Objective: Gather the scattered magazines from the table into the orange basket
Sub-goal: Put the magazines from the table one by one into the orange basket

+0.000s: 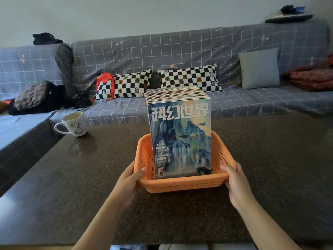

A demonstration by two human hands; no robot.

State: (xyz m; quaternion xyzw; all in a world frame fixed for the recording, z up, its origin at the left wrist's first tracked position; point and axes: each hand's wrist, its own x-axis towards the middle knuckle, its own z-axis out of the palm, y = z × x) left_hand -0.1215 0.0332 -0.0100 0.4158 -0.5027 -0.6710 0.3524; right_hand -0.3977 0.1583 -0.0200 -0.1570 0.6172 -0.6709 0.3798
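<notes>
On the dark surface [270, 159], the orange basket [182, 184] carries the magazines [180, 138] standing upright, tall above its rim. The left hand [129, 181] and right hand [234, 183] each grip a near corner, thumbs hooked over the rim. Any lift should probably stay level and slow, since the stack looks top-heavy.

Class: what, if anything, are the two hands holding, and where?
Both grip the orange basket: left hand at its near left corner, right hand at its near right corner.
</notes>
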